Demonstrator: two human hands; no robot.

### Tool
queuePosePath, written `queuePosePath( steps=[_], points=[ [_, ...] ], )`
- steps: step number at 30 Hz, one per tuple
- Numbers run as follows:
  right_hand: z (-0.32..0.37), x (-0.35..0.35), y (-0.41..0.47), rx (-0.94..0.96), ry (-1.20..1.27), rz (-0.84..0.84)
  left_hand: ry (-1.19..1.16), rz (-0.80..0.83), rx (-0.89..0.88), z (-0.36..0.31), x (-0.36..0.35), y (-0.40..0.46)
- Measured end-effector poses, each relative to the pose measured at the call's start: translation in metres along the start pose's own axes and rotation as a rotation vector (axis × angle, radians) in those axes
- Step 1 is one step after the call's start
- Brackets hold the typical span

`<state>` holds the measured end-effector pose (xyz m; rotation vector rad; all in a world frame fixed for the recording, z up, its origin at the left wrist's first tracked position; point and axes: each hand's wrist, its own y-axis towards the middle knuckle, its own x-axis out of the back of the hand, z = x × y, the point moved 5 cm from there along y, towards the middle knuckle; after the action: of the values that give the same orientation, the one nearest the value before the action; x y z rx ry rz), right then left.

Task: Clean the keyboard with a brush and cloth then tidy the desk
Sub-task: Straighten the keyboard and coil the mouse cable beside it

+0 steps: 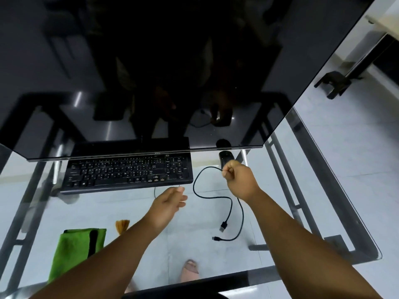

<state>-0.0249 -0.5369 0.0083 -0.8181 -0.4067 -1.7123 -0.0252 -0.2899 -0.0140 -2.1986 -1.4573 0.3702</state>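
A black keyboard lies on the glass desk under the lower edge of a large dark monitor. My right hand pinches a black USB cable near a black mouse; the cable loops down to two loose plugs. My left hand hovers just below the keyboard's front edge with relaxed fingers, holding nothing. A folded green cloth lies at the front left. The bristles of a brush peek out beside my left forearm; its handle is hidden.
The desk top is clear glass on a metal frame, with a tiled floor showing through. A sandalled foot is visible below the glass. Another desk's leg stands at the far right.
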Motion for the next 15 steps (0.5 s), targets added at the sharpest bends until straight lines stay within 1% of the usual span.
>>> queuePosePath(
  steps=[4,7,11,15],
  points=[
    [0.037,-0.002,-0.007,0.077,0.119,-0.05,-0.225,0.148,0.084,-0.015,-0.01,-0.001],
    [0.057,-0.002,-0.011,0.104,0.156,-0.084,-0.356,0.237,0.061,-0.034,-0.013,-0.007],
    [0.069,0.005,-0.007,0.106,0.108,-0.141,-0.525,0.264,0.044,-0.055,0.003,-0.023],
    [0.069,0.004,-0.001,0.057,0.005,-0.14,-0.51,0.259,0.062,-0.061,0.032,-0.036]
  ],
)
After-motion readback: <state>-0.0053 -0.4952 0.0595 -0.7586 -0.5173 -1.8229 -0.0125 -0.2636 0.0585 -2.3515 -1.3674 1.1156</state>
